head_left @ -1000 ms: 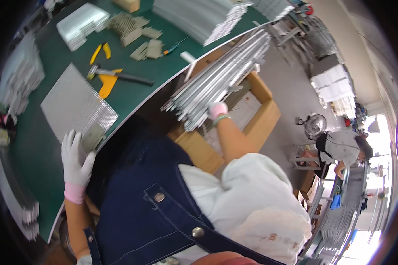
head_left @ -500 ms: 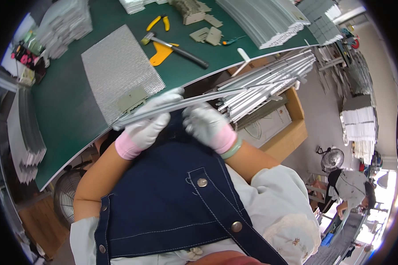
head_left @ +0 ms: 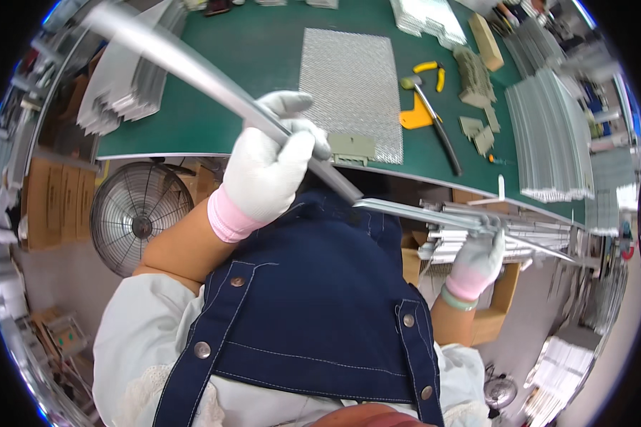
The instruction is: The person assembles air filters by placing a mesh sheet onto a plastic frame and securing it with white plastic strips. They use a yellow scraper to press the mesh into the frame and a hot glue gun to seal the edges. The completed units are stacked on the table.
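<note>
My left hand (head_left: 267,164), in a white glove with a pink cuff, is closed around a silver metal channel strip (head_left: 185,75). The strip slants up past the table's front edge to the far left, its outer end blurred. To the right, my right hand (head_left: 477,257), gloved the same way, grips a second thin metal strip (head_left: 414,212). The near ends of both strips lie close together before my apron; whether they touch I cannot tell. Beyond my left hand, a silver mesh sheet (head_left: 349,85) lies on the green table, with a grey-green plastic bracket (head_left: 353,146) at its near edge.
A hammer (head_left: 443,135), yellow-handled pliers (head_left: 440,77) and loose brackets (head_left: 481,135) lie right of the mesh. Stacked metal panels (head_left: 548,135) stand at the table's right. More strips (head_left: 441,244) rest in a box below the edge. A floor fan (head_left: 142,219) stands at left.
My hands have moved apart, the left toward the left with its strip raised, the right out to the right over the box of strips, now gripping a strip. The view has turned.
</note>
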Available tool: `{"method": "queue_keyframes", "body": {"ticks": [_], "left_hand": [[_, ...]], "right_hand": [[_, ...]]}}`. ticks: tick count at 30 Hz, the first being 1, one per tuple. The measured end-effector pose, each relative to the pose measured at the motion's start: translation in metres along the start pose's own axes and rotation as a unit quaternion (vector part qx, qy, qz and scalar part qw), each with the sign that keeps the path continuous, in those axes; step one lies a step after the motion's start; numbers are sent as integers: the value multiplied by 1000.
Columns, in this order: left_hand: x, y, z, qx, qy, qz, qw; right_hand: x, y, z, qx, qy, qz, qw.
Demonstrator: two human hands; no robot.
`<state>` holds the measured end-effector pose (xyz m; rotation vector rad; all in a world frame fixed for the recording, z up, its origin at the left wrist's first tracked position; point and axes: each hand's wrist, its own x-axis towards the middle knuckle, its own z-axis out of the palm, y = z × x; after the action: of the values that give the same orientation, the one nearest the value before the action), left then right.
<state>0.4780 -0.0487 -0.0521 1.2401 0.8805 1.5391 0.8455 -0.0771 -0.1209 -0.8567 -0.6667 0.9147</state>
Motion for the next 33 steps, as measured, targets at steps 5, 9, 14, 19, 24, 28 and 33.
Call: {"method": "queue_keyframes", "body": {"ticks": [5, 9, 14, 19, 24, 28, 33], "left_hand": [[-14, -18, -37, 312, -33, -138, 940], [5, -51, -53, 415, 2, -109, 903], [46, -97, -61, 503, 2, -168, 848], [0, -82, -93, 415, 71, -190, 887], [-42, -58, -88, 465, 6, -350, 813], [-61, -80, -94, 212, 68, -344, 912], [-67, -84, -88, -84, 153, -391, 904]], "right_hand": [[-35, 6, 83, -325, -234, -257, 879], [-14, 43, 123, -438, -326, -172, 820], [34, 104, 137, -564, -331, -35, 756], [12, 118, 116, -481, -270, -40, 833], [-32, 108, 100, -387, -254, 168, 870], [-39, 111, 101, -296, -185, 273, 897], [-40, 117, 102, -256, -153, 376, 877]]}}
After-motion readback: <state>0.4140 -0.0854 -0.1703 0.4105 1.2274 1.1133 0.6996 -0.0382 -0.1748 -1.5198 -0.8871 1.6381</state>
